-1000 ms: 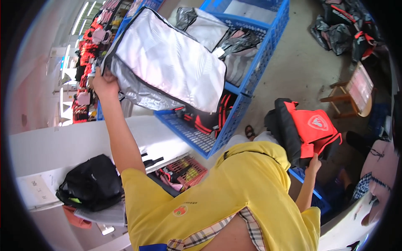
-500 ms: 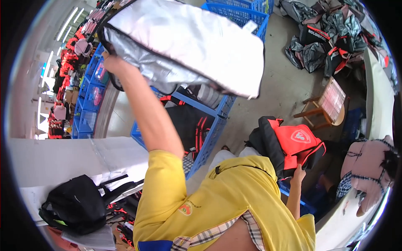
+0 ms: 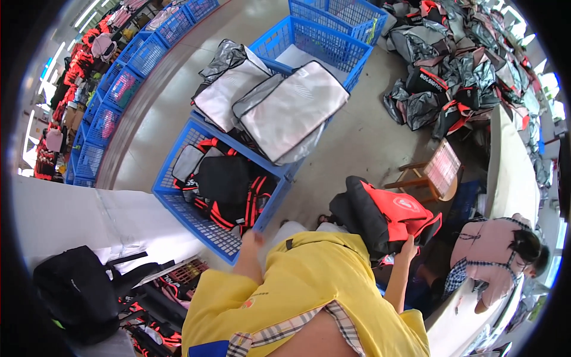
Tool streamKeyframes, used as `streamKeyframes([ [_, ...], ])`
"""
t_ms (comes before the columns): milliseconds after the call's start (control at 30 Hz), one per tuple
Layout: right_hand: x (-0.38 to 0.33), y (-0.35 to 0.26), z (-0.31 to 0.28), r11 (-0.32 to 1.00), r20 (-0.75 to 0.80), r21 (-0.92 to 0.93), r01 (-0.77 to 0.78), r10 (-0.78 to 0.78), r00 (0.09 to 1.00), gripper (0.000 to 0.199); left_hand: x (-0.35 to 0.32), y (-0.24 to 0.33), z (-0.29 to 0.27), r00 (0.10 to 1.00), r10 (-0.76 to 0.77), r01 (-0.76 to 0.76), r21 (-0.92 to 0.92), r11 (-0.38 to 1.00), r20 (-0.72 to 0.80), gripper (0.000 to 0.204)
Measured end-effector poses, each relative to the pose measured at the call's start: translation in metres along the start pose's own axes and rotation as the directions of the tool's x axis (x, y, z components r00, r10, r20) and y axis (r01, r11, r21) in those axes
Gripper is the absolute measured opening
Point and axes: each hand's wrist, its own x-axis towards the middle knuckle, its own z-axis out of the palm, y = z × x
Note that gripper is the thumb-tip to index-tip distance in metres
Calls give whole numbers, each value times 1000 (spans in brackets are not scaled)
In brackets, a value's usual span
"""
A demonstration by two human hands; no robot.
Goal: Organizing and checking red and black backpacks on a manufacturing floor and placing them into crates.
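On my right, a red and black bag point(image 3: 389, 205) with a pale round emblem hangs in my right hand point(image 3: 409, 247), whose fingers are closed on its edge. My left hand point(image 3: 251, 239) is low at the near rim of a blue crate point(image 3: 225, 253); motion smears its fingers, and it holds nothing I can make out. Black bags with red straps point(image 3: 226, 184) fill much of that crate. Beyond it, a white bag piece with black edging and silvery lining point(image 3: 297, 110) lies on the pile, beside another such piece point(image 3: 229, 89).
More blue crates point(image 3: 357, 65) stand at the far side and along the left point(image 3: 125, 89). A heap of silvery, black and red bags point(image 3: 464, 71) covers the far right floor. A wooden stool point(image 3: 437, 172) and a person in pink point(image 3: 488, 256) are at right; a black backpack point(image 3: 77, 291) lies left.
My left hand has let go of the white silver-lined piece, which now lies on the pile, and has come back toward me. My right hand keeps the red and black bag.
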Motion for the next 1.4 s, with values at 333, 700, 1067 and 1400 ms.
streamKeyframes([
  [333, -146, -278, 69, 767, 622, 627, -136, -387, 681, 42, -126, -39, -158, 812, -94, 188, 104, 977, -576, 20],
  [700, -282, -218, 277, 732, 705, 644, -223, -453, 546, 34, -101, -59, -102, 970, 144, -85, 285, 955, -194, 22],
  [1067, -104, 96, 430, 687, 947, -320, 652, 249, 202, 34, -117, -65, -156, 806, 4, -72, -90, 993, -592, 23],
  [1400, -268, 118, 471, 128, 650, 236, 963, 716, -254, 32, -109, -161, 11, 599, -236, -112, -372, 921, -765, 32],
])
